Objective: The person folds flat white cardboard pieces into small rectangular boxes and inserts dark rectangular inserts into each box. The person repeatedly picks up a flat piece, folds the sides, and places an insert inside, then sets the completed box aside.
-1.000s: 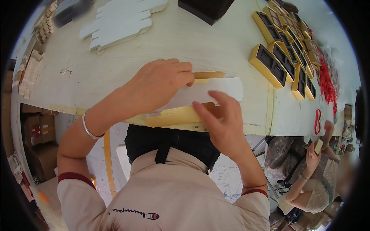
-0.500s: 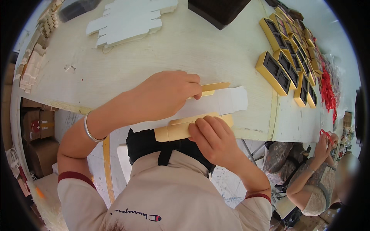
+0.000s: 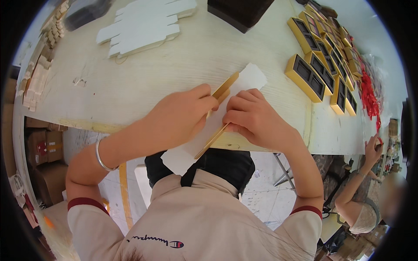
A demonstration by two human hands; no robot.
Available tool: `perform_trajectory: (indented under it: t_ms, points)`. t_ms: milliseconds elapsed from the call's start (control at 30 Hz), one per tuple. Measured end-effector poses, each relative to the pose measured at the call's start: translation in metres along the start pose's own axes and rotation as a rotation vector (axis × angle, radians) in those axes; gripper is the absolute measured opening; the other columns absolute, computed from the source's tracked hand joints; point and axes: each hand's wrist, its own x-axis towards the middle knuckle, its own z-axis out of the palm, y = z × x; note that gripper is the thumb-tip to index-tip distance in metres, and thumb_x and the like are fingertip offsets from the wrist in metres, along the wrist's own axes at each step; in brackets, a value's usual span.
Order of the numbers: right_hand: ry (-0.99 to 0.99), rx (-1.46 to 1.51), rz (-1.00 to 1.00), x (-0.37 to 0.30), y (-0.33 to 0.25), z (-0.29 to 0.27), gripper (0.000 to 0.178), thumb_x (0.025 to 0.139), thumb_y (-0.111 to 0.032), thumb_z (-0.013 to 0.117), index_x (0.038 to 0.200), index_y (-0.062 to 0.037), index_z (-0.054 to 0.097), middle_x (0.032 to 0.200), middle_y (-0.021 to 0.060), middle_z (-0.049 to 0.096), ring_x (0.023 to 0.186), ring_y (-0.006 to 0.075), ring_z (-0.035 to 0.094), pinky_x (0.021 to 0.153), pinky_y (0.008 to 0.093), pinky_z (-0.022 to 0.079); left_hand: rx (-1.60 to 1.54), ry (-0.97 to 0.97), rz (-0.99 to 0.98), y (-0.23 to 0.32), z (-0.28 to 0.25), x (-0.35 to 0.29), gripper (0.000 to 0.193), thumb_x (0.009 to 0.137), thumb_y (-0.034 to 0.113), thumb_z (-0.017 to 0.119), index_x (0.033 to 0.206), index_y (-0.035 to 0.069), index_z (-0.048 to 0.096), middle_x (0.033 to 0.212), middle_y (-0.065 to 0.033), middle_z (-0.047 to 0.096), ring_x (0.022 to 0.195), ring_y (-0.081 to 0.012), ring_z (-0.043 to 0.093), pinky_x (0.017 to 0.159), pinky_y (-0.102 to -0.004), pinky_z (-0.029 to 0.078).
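A cardboard box blank [image 3: 253,77], white inside and gold outside, lies slantwise over the table's near edge, its near end above my lap. Its two long gold sides stand folded up. My left hand [image 3: 191,108] is closed on the far-left side, thumb and fingers pinching the gold wall. The other wall is gripped by my right hand [image 3: 252,114], with fingers curled over it. Between the hands the white base shows as a narrow strip. My fingers hide parts of both walls.
White flat cardboard blanks [image 3: 141,28] lie stacked at the far left, near a dark brown box [image 3: 240,12]. Gold boxes with black inserts [image 3: 307,80] crowd the right, beside red ribbons [image 3: 369,98]. Pale wooden-looking pieces [image 3: 37,82] line the left edge. A co-worker's hand [image 3: 373,150] is at right.
The blank has turned from nearly crosswise to a steep slant, its far end swinging away from me. My right hand has moved up and away, and its gold wall now stands more upright.
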Motion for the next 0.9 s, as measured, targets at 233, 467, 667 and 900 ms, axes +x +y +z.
perform_trajectory:
  t_ms: [233, 467, 667, 900]
  points:
    - [0.082, -0.021, -0.038, -0.005, 0.003, 0.008, 0.013, 0.078, -0.013, 0.07, 0.088, -0.0091, 0.062, 0.092, 0.0027, 0.057, 0.092, 0.0227, 0.051, 0.083, 0.0368, 0.037, -0.042, -0.094, -0.146, 0.025, -0.001, -0.005, 0.032, 0.077, 0.014, 0.072, 0.101, -0.002, 0.061, 0.112, -0.0125, 0.047, 0.072, -0.0286, 0.058, 0.065, -0.0355, 0.048]
    - [0.276, -0.46, -0.036, -0.022, -0.046, 0.03, 0.033, 0.074, -0.028, 0.075, 0.097, -0.0061, 0.065, 0.105, 0.0054, 0.061, 0.089, 0.02, 0.052, 0.072, 0.0355, 0.042, -0.108, -0.149, -0.196, 0.024, -0.006, -0.009, 0.034, 0.078, 0.015, 0.069, 0.105, -0.004, 0.059, 0.115, -0.017, 0.046, 0.076, -0.0331, 0.061, 0.068, -0.0371, 0.051]
    - [0.199, 0.139, 0.053, -0.029, -0.036, 0.037, 0.035, 0.071, -0.029, 0.079, 0.091, -0.0058, 0.062, 0.1, 0.008, 0.057, 0.078, 0.0244, 0.057, 0.062, 0.0328, 0.046, -0.494, -0.332, -0.274, 0.012, -0.023, -0.015, 0.052, 0.073, 0.002, 0.067, 0.123, -0.001, 0.053, 0.142, -0.0158, 0.029, 0.098, -0.0277, 0.058, 0.078, -0.034, 0.05]
    - [0.087, 0.193, 0.043, -0.031, -0.013, 0.015, 0.035, 0.072, -0.027, 0.079, 0.093, -0.0064, 0.06, 0.1, 0.0099, 0.055, 0.078, 0.0268, 0.056, 0.066, 0.0356, 0.048, -0.046, -0.24, 0.228, 0.003, -0.014, -0.028, 0.039, 0.071, 0.003, 0.075, 0.109, 0.002, 0.062, 0.14, -0.0118, 0.04, 0.094, -0.0222, 0.057, 0.073, -0.0325, 0.05]
